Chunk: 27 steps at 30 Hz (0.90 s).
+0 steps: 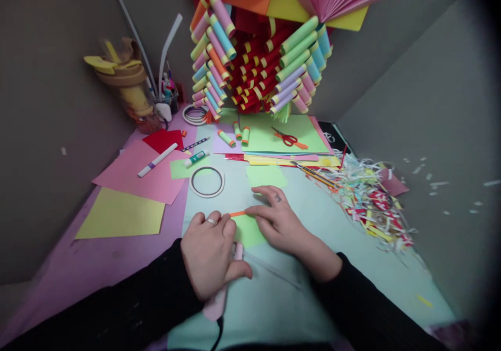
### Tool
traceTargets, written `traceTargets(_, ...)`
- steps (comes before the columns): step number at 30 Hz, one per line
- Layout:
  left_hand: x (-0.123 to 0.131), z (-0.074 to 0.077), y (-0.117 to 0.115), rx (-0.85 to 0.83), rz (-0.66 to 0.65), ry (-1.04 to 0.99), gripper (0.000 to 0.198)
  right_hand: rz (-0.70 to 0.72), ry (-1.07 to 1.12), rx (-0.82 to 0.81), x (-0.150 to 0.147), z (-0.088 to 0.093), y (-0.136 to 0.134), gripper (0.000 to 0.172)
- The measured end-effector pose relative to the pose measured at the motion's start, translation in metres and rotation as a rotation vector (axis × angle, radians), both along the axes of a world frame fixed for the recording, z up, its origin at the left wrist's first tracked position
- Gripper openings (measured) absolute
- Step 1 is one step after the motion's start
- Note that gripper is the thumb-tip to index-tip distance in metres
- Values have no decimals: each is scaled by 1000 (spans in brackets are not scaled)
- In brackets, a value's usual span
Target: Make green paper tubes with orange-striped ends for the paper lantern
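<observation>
A small light-green paper piece [250, 232] lies on the table with a thin orange paper strip [237, 213] along its far edge. My left hand [209, 257] rests palm down at the paper's left end; its fingers point away, partly hidden, and the thumb sticks out to the right. My right hand [282, 221] is open, the index fingertip touching the strip's right end and the other fingers spread. A pink corded device [215, 305] lies partly under my left hand. Right of it lies a thin clear rod or ruler [274, 270], blurred.
A tape roll [207, 182], a glue stick [197, 158] and a white marker [157, 160] lie beyond my hands. Red scissors [288, 140] sit on green sheets [258, 126]. Paper scraps [378, 199] heap at right. Paper-roll decorations [299, 53] hang at the back.
</observation>
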<state>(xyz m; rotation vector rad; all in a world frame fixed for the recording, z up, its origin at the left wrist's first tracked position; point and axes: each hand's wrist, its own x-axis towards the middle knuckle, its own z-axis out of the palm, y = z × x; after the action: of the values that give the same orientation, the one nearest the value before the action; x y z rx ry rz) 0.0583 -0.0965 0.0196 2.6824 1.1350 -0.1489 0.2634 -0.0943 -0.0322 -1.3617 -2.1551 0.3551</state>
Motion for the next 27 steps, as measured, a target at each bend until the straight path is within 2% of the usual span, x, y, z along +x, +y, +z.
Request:
traceTargets(3,-1,0,1,-2,-3,-8,76,-113,32,74,11,-1,2,31)
traceTargets(5,-1,1,1,-3,-3,-11,75,-134,6,92,19,-1,3,31)
traceTargets(13,-1,6,0,-22,11,-18,70,1,-130,36,21,-2,3,42)
traceTargets(21,0,11,-2,-22,29,-10,64,-38,-54,105,26,-3,5,38)
traceTargets(27,0,12,-4,-44,21,-12,65,-19,-51,80,27,-2,5,38)
